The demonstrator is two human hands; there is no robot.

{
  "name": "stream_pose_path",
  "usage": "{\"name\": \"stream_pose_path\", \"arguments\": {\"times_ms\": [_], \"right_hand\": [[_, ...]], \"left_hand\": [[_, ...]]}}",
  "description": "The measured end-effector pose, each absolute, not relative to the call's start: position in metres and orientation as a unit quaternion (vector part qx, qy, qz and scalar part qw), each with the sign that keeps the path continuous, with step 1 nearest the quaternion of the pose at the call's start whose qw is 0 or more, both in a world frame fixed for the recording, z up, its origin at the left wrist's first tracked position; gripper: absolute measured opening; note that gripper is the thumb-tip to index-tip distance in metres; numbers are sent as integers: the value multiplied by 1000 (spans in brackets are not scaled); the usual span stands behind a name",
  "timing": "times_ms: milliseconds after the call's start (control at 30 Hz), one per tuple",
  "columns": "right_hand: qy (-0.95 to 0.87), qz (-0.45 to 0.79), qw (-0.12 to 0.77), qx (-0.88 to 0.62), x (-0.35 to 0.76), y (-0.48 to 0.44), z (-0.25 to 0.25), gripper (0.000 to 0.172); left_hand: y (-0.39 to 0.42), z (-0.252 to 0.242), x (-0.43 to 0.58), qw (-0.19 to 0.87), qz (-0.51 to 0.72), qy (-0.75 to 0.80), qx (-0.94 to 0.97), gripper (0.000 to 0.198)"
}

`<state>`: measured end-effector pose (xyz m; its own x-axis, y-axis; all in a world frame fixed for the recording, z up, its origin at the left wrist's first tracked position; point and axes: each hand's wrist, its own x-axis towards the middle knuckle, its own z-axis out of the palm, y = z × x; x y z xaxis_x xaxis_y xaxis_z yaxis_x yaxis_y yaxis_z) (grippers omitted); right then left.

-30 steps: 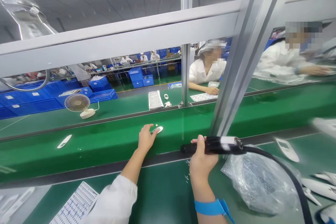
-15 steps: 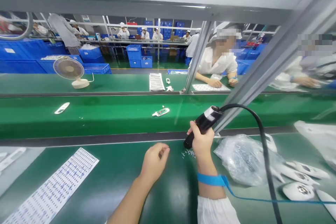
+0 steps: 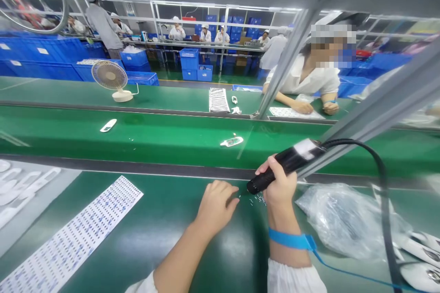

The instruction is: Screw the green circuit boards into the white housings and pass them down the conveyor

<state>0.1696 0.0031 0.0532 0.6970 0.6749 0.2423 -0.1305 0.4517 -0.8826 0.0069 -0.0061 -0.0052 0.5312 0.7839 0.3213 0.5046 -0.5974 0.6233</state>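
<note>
My right hand (image 3: pixel 280 185) is wrapped around a black electric screwdriver (image 3: pixel 285 165), which is tilted with its nose down to the left and its cable running off to the right. Just left of that nose is my left hand (image 3: pixel 216 203), thumb and index finger parted. A tiny bright speck, perhaps a screw or the bit's tip, shows by the fingertips; I cannot tell which. Several small screws (image 3: pixel 259 198) lie loose on the green table (image 3: pixel 165 233), under and beside the screwdriver's nose. A blue strap (image 3: pixel 290 239) circles my right wrist.
A clear plastic bag (image 3: pixel 340 219) and white device shells (image 3: pixel 421 261) lie at right. At left are a printed label sheet (image 3: pixel 79 233) and white covers (image 3: pixel 29 187). A green conveyor (image 3: pixel 178 135) carries a circuit-board part (image 3: pixel 232 141). A metal post (image 3: pixel 364 105) slants down near the screwdriver; a co-worker (image 3: pixel 305 82) sits opposite.
My left thumb and index finger have parted and come closer to the screwdriver's nose. The screwdriver leans flatter in my right hand. The whole view has shifted a little.
</note>
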Motion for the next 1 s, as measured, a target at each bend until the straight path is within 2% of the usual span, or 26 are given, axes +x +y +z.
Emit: {"name": "stream_pose_path", "arguments": {"times_ms": [67,200,567,1000], "right_hand": [[-299,267,802,-442,167,4,54,22],[-308,281,806,-420,165,5,54,21],[-231,284,837,-406,170,6,57,27],[-283,313,820,-386,165,6,56,20]], "left_hand": [[-6,-5,8,219,282,382,852,24],[-5,-6,8,210,268,384,858,8],[-3,-8,8,196,281,391,854,14],[-4,-8,6,210,295,394,845,11]]}}
